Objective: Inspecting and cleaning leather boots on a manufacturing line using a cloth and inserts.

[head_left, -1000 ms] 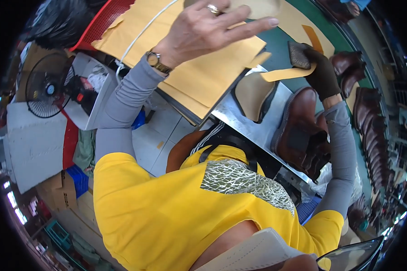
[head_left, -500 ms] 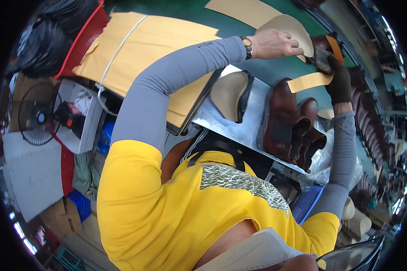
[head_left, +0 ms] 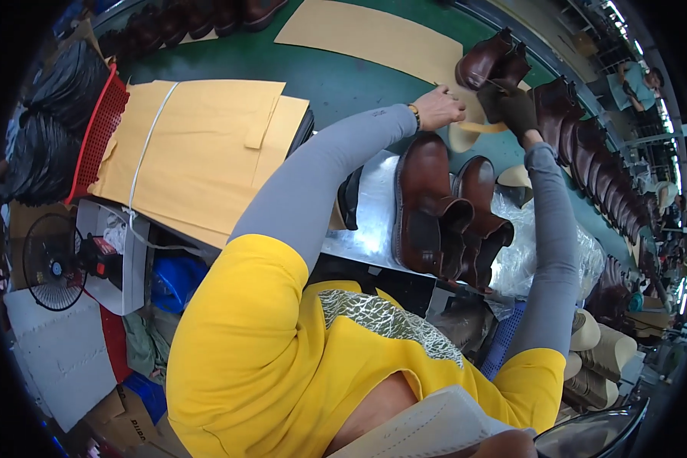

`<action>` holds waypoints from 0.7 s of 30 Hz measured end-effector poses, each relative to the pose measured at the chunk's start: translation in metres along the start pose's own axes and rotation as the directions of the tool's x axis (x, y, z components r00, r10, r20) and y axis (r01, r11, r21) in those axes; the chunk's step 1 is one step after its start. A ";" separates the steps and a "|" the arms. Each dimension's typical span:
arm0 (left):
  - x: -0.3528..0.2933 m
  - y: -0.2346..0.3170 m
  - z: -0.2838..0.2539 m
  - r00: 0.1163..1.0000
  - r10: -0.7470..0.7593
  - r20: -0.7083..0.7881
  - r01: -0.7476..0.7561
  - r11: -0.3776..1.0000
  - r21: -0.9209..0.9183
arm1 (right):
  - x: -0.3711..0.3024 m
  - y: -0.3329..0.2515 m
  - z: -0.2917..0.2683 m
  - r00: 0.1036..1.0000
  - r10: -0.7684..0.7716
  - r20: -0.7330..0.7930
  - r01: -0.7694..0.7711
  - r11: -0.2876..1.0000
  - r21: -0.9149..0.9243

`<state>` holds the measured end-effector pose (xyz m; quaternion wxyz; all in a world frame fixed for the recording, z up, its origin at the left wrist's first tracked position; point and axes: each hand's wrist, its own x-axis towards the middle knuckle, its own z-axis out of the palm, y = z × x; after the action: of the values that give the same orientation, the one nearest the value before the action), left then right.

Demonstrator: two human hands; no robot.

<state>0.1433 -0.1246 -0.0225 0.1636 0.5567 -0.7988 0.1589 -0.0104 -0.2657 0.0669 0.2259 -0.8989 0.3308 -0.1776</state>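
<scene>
My left hand, bare with a wristwatch, is closed with its fingertips on a thin beige insole-shaped piece. My right hand wears a dark glove and bends over the right side of that piece. A narrow tan strip runs from its fingers toward my left hand. Whatever else the glove may hold is hidden. Just beyond the hands stands a brown leather boot pair. Nearer to me, another brown boot pair rests on a shiny metal sheet.
On the left lies a stack of tan sheets under a white cord, by a red basket. A long tan sheet lies on the green bench. Boots line the right side. Clear plastic lies beside my right forearm.
My hands have come closer together, and the view has shifted. The dark block seen in my gloved hand is now hidden. The beige piece and strip sit lower, nearer the bench.
</scene>
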 end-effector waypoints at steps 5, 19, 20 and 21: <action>-0.024 -0.022 0.008 0.981 0.084 0.178 -0.060 0.989 -0.132 | 0.003 -0.001 0.037 0.936 0.077 0.343 -0.039 0.992 -0.117; -0.256 -0.003 -0.331 0.917 -0.298 0.264 0.356 0.911 -0.209 | -0.080 -0.265 0.061 0.681 -0.712 0.171 0.560 0.656 0.505; -0.280 0.012 -0.335 0.890 -0.337 0.308 0.408 0.889 -0.208 | -0.086 -0.279 0.079 0.564 -0.810 0.161 0.664 0.561 0.495; -0.304 0.033 -0.339 0.858 -0.379 0.346 0.463 0.863 -0.202 | -0.094 -0.295 0.094 0.428 -0.891 0.151 0.754 0.444 0.484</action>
<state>0.2397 0.2888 0.1460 0.1502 0.7079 -0.6856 -0.0799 0.1178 0.0256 0.1265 0.3200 -0.9032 -0.2491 -0.1407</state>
